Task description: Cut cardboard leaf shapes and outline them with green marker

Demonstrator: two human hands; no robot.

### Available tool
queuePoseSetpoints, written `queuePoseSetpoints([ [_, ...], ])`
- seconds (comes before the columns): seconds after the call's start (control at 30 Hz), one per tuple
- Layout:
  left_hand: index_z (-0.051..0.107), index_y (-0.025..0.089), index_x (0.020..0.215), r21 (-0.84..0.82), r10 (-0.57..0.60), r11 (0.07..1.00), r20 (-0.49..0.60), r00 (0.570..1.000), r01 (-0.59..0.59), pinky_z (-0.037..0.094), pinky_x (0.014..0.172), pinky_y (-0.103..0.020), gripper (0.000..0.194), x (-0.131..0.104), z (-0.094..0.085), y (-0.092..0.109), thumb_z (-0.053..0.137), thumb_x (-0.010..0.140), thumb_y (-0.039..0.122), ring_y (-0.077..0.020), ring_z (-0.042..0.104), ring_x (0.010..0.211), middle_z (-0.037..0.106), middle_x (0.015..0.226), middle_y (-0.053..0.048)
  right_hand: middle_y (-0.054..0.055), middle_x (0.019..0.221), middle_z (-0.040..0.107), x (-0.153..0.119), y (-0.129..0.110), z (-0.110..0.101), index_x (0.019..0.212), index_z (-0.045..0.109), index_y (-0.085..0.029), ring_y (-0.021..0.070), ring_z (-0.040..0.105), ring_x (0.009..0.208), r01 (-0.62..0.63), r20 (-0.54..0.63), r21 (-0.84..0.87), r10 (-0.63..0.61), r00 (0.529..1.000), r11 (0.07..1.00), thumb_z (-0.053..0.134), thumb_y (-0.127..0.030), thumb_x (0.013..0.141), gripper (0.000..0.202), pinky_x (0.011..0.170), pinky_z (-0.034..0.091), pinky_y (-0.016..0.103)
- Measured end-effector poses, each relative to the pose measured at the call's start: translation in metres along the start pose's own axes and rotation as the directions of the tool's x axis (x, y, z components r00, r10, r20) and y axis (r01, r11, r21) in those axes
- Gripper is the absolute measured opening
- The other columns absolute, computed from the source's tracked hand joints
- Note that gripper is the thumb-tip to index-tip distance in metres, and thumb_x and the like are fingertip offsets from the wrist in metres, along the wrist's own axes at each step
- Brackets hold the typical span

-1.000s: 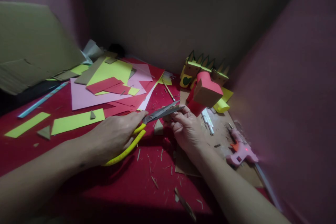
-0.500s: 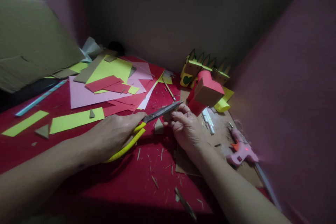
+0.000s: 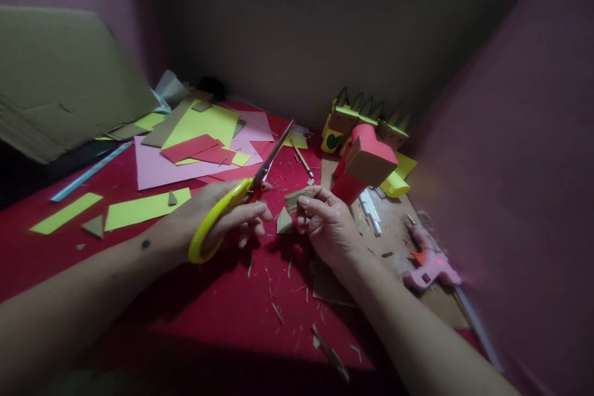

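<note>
My left hand (image 3: pixel 232 216) holds yellow-handled scissors (image 3: pixel 263 174), the handle loop round the hand and the blades pointing up and away. Between the thumb and fingers of my right hand (image 3: pixel 327 216) is a small piece of cardboard (image 3: pixel 299 198), pinched by its edge. The blades are apart from that piece. Just below it on the red cloth lies a small pointed cardboard cutout (image 3: pixel 284 221), between my two hands. Thin cardboard scraps (image 3: pixel 277 314) are scattered nearer to me.
A pink glue gun (image 3: pixel 431 263) with a lit red light rests at the right, near white glue sticks (image 3: pixel 370 210). Behind stands a red and yellow paper model (image 3: pixel 371 158). Coloured paper sheets (image 3: pixel 199 130) and a large cardboard panel (image 3: pixel 69 80) occupy the left. A pencil (image 3: pixel 301 158) lies beyond my hands.
The scissors have come away from the cardboard piece and swung upward as my left hand turned. My right hand keeps its pinch on the piece. The view has shifted slightly.
</note>
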State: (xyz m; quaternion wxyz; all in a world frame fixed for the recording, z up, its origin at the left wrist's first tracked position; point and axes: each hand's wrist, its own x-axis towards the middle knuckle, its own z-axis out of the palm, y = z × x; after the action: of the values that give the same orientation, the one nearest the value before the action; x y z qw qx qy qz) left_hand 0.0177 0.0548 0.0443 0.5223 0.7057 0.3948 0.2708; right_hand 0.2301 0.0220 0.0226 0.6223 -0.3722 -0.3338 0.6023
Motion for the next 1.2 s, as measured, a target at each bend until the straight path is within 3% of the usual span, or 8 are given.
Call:
queuePoseSetpoints([
  [0.1,0.072,0.019,0.082,-0.108,-0.026,0.994,0.056,0.998,0.032,0.051,0.048,-0.027,0.036,0.001,0.001,0.0,0.079,0.087,0.055,-0.0159,0.063,0.049,0.075,0.064,-0.005,-0.005,0.061,0.071,-0.001,0.0,0.0,0.082,0.07,-0.022,0.0145,0.066,0.049,-0.035,0.035,0.026,0.034,0.999,0.999,0.093,-0.02,0.061,0.031,0.046,0.051,0.025],
  [0.3,0.072,0.018,0.085,-0.266,-0.009,0.964,0.03,1.0,0.017,0.047,0.047,-0.027,0.031,0.006,0.011,-0.016,0.087,0.083,0.045,-0.0161,0.064,0.052,0.074,0.069,-0.006,0.001,0.07,0.078,-0.004,0.003,0.0,0.088,0.078,-0.018,0.0179,0.075,0.058,-0.075,0.091,-0.019,0.077,0.993,0.997,0.095,-0.019,0.064,0.03,0.06,0.065,0.032],
  [0.6,0.067,0.019,0.077,-0.198,-0.043,0.98,-0.06,0.997,0.03,0.043,0.044,-0.026,0.032,0.001,0.014,0.004,0.091,0.072,0.04,-0.0147,0.06,0.045,0.067,0.056,-0.001,0.001,0.065,0.078,-0.01,0.006,0.003,0.076,0.08,-0.02,0.0138,0.066,0.053,-0.09,0.143,-0.17,0.115,0.983,0.981,0.101,-0.025,0.059,0.027,0.055,0.053,0.027],
  [0.77,0.07,0.019,0.086,-0.243,-0.027,0.97,-0.08,0.996,0.007,0.045,0.042,-0.026,0.034,0.006,0.011,-0.009,0.09,0.076,0.044,-0.0151,0.062,0.044,0.07,0.06,-0.001,-0.001,0.061,0.075,-0.009,0.006,0.003,0.074,0.078,-0.02,0.0133,0.065,0.052,-0.054,0.137,-0.15,0.075,0.988,0.987,0.101,-0.026,0.061,0.027,0.056,0.051,0.027],
  [0.83,0.071,0.019,0.09,-0.254,-0.026,0.967,-0.079,0.997,0.006,0.044,0.042,-0.026,0.034,0.007,0.01,-0.013,0.09,0.077,0.044,-0.0148,0.062,0.045,0.07,0.062,0.0,-0.002,0.062,0.075,-0.009,0.007,0.003,0.079,0.077,-0.021,0.0133,0.065,0.052,-0.036,0.153,-0.158,0.06,0.986,0.987,0.098,-0.025,0.064,0.027,0.056,0.051,0.027],
  [1.0,0.064,0.02,0.07,-0.154,-0.01,0.988,0.016,1.0,0.013,0.041,0.046,-0.025,0.035,0.005,0.012,-0.004,0.089,0.075,0.044,-0.0125,0.059,0.047,0.064,0.055,0.0,-0.004,0.067,0.077,-0.01,0.005,0.002,0.098,0.07,-0.023,0.0141,0.066,0.056,-0.034,0.255,-0.269,0.106,0.961,0.962,0.099,-0.024,0.065,0.044,0.057,0.05,0.026],
  [1.13,0.061,0.022,0.083,-0.085,-0.09,0.993,-0.098,0.991,0.082,0.04,0.041,-0.026,0.038,0.007,-0.002,0.002,0.089,0.071,0.046,-0.0138,0.056,0.042,0.064,0.055,0.002,-0.001,0.077,0.075,-0.003,0.0,-0.004,0.096,0.067,-0.024,0.0159,0.067,0.064,0.1,0.166,-0.328,-0.047,0.985,0.94,0.091,-0.039,0.075,0.034,0.064,0.055,0.031],
  [1.2,0.062,0.022,0.089,-0.052,-0.117,0.993,-0.134,0.984,0.111,0.039,0.04,-0.026,0.04,0.012,-0.017,-0.002,0.091,0.068,0.043,-0.0146,0.055,0.04,0.064,0.052,0.001,0.001,0.084,0.074,0.0,-0.001,-0.007,0.093,0.066,-0.024,0.0185,0.069,0.073,0.208,0.109,-0.528,-0.178,0.978,0.823,0.083,-0.035,0.08,0.024,0.072,0.057,0.036],
])
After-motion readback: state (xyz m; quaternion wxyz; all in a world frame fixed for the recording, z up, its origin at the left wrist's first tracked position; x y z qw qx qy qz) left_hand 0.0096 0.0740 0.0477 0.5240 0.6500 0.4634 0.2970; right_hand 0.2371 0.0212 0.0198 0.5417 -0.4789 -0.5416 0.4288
